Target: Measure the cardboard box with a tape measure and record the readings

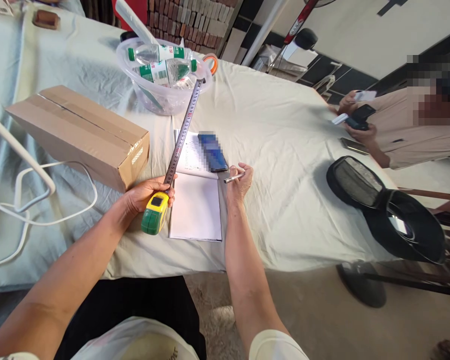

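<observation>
My left hand (150, 194) is closed around the yellow and green tape measure (155, 214). Its blade (183, 130) is drawn out and slants up and away, its far end overlapping the rim of a clear plastic basin (161, 100). Between the fingers of my right hand (240, 181) is a slim silvery pen (234, 177), pointing left. An open notebook (195, 207) lies between my hands; its near page looks blank, and its far page bears handwriting. A phone (213, 152) rests on the far page's right side. The cardboard box (86, 135) sits just left of the blade, closed.
Plastic bottles (165, 70) and a white roll (137, 22) are in the basin, with an orange tape roll (210, 64) beside it. A white cable (56, 165) loops at left. An open black case (382, 205) lies at right, near another person's hands (360, 131) holding small objects.
</observation>
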Motion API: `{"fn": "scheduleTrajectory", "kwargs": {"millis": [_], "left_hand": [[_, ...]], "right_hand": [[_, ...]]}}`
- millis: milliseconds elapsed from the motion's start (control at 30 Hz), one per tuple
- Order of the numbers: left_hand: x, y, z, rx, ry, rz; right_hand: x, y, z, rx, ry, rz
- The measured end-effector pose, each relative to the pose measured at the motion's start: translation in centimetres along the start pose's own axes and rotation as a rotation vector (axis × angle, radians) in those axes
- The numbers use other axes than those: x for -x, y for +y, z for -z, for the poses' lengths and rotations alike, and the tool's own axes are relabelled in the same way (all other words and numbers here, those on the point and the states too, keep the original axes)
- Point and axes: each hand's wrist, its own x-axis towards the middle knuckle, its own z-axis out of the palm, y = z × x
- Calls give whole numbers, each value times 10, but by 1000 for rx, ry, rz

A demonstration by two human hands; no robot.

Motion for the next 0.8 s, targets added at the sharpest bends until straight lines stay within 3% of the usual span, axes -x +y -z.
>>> {"fn": "scheduleTrajectory", "kwargs": {"millis": [333, 800], "left_hand": [[2, -2, 1, -11, 11, -3], [-11, -6, 14, -32, -67, 0]], "right_hand": [[2, -2, 0, 11, -25, 17], [2, 3, 0, 23, -59, 26]]}}
